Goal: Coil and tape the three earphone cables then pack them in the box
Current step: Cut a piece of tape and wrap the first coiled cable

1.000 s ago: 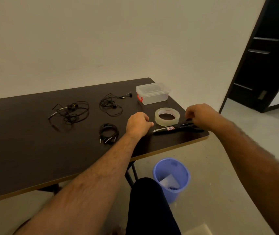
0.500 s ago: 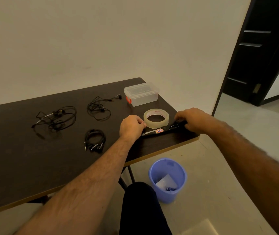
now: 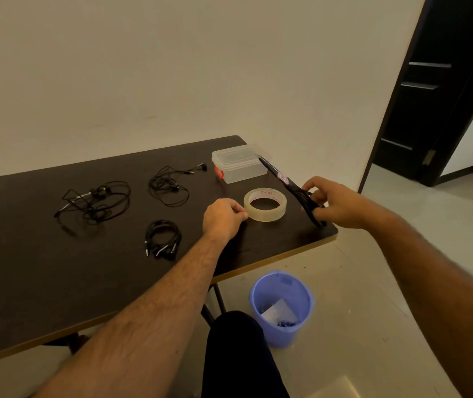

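So the right hand (image 3: 336, 203) has its fingers curled round the black handles of the scissors (image 3: 292, 185), lifted at an angle with the blades pointing away toward the box (image 3: 239, 165), tip right by the box's near right corner, can't tell if it actually touches. The left hand (image 3: 223, 218) is curled into a loose fist, thumb and forefinger tips pressed against the near left side of the tape roll (image 3: 265, 204); whether it's pinching a tape end or just touching the roll I can't tell. The roll lies flat on the dark table (image 3: 28, 282), between the two hands. The clear box with a red latch sits shut at the far right corner of the table. Three earphones are out on the table: a loose tangled one (image 3: 94, 201) at far left, another loose one (image 3: 170, 183) between it and the box, and a coiled one (image 3: 162, 238) nearer, just left of the left hand. None are in the box. On the floor under the table edge there's a blue bin (image 3: 281, 307) with scraps inside, next to a dark-clothed knee (image 3: 238, 354)
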The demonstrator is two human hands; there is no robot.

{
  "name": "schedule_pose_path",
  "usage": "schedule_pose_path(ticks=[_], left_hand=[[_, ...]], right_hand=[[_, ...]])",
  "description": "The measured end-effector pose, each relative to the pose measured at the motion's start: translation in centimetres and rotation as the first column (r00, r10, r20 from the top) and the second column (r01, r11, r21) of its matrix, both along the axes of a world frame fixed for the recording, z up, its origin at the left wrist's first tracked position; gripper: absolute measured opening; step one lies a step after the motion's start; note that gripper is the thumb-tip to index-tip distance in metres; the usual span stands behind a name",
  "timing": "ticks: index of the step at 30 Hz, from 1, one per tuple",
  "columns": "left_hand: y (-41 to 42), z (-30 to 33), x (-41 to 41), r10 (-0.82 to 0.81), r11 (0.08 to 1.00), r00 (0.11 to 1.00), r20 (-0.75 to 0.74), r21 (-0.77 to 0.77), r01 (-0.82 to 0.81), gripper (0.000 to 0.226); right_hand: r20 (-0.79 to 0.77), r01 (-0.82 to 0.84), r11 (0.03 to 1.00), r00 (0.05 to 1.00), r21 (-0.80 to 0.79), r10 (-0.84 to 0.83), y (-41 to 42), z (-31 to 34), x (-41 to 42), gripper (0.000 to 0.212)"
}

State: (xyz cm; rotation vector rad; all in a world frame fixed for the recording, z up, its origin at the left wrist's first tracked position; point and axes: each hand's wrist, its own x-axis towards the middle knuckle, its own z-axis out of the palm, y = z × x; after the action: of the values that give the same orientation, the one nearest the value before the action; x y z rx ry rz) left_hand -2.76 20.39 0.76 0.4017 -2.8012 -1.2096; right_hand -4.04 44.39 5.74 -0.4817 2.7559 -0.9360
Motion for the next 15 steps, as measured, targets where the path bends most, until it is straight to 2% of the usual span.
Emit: schedule_pose_path(ticks=[3,5,7,10,15], left_hand=[[0.1,0.1,0.2,0.010,1.000,1.000,0.000,0.006,-0.010,0.003],[0.1,0.1,0.2,0.019,1.000,1.000,-0.004,0.014,-0.019,0.000],[0.0,0.1,0.4,0.016,1.000,1.000,-0.018,0.019,-0.016,0.004],[-0.2,0.0,0.5,0.006,1.000,0.999,-0.037,0.015,-0.005,0.010],[-0.4,0.1,0.4,0.033,0.999,0.999,-0.036,0.002,-0.032,0.010]], right_hand=[[-0.078,0.058,0.989,0.995,-0.136,-0.069,-2.4,-0.1,-0.2,0.046],[-0.167,0.135,0.977,0.972,-0.167,-0.163,-4.2,-0.7,-0.4,0.046],[-0.236,0.159,0.977,0.953,-0.140,-0.189,-5.8,-1.5,-0.5,0.048],[-0.282,0.133,0.991,0.951,0.015,-0.123,-7.2,-2.5,-0.7,0.059],[-0.192,0.094,0.990,0.979,0.101,-0.074,-7.1,-2.4,-1.4,0.058]])
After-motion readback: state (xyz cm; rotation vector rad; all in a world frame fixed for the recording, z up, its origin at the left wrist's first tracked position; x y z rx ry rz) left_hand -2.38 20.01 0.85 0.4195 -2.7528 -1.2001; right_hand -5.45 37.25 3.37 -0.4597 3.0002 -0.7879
